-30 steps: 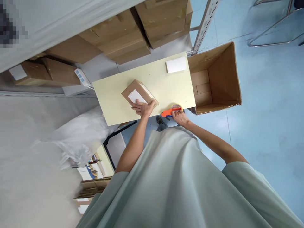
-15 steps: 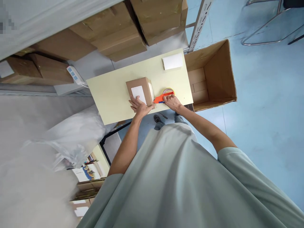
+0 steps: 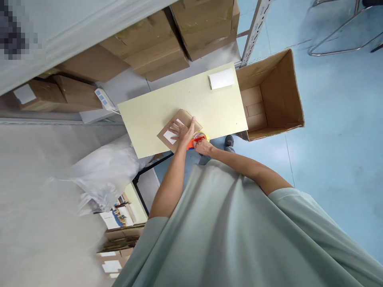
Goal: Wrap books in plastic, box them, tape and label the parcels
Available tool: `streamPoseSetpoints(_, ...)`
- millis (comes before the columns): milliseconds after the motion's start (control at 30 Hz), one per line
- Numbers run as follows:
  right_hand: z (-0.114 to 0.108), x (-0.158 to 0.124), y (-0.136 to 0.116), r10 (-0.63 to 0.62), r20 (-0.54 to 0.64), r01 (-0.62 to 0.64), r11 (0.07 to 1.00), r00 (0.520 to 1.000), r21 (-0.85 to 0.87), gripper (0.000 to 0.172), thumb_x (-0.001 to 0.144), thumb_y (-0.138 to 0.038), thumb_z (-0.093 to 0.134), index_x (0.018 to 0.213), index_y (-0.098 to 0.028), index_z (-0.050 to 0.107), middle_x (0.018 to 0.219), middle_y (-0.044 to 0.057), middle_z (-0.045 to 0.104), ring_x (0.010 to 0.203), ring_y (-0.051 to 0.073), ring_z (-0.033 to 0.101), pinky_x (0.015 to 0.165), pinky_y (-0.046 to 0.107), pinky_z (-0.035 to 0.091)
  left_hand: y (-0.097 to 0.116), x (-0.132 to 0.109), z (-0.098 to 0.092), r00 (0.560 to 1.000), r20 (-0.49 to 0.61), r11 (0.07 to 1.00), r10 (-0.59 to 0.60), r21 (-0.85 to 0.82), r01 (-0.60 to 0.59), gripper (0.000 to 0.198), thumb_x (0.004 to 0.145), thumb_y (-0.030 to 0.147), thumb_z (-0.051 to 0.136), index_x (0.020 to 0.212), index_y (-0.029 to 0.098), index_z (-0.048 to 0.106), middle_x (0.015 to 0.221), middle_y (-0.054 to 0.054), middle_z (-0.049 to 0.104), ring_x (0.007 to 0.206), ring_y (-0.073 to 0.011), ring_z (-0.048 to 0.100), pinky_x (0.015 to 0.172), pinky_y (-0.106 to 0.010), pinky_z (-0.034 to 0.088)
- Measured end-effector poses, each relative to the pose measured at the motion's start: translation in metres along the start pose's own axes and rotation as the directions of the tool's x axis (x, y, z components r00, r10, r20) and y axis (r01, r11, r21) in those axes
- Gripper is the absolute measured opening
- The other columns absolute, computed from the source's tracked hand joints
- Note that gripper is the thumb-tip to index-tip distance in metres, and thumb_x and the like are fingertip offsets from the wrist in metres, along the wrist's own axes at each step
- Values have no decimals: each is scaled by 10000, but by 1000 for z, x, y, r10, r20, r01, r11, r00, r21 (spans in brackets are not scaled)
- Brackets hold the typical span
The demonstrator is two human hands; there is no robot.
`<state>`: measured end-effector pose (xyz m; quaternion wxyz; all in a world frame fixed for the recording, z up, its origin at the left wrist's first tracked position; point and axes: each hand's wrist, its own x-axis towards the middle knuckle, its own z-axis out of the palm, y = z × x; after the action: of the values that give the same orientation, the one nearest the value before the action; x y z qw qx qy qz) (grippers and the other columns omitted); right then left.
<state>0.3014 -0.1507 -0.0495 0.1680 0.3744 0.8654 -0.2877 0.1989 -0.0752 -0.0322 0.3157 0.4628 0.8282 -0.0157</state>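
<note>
A small cardboard box (image 3: 185, 117) with a white label (image 3: 170, 137) on it lies turned at an angle near the front edge of the pale yellow table (image 3: 143, 115). My left hand (image 3: 182, 132) rests on the box with its fingers spread, partly over the label. My right hand (image 3: 204, 146) is closed round the handle of an orange tape dispenser (image 3: 191, 143) with a yellow roll of tape. The dispenser is close to the box's near side, at the table's edge. My left wrist hides part of it, so I cannot tell whether it touches the box.
A stack of white paper (image 3: 222, 79) lies at the table's far right. To the right stands a large open carton (image 3: 279, 95). Cardboard boxes (image 3: 149, 44) fill the shelf behind, with a power strip (image 3: 104, 99) beside them. A plastic bag (image 3: 104, 171) bulges at the left.
The box has turned on the table, its corner now pointing toward me. My right hand has brought the tape dispenser left and nearer my body. My left hand has stayed on the box.
</note>
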Motion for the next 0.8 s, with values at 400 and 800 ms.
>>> streamPoseSetpoints(400,39,-80,76,218,54,-220,975,974,40,491,1122,-80,286,1529,38,535,1318,328,794,1185,364,786,1093,485,476,-1,-5,16,999,-54,989,10,146,-2,1256,915,511,788,1870,146,58,1939,-299,-20,1789,-535,-175,1373,-846,76)
streamPoseSetpoints(800,13,-42,91,186,-124,-189,982,975,-11,437,1090,9,327,1414,38,618,1197,296,832,1088,336,813,1048,453,505,-38,-6,12,960,65,915,274,291,-281,1259,907,403,768,1862,81,12,1931,-330,-45,1807,-493,-142,1384,-825,47)
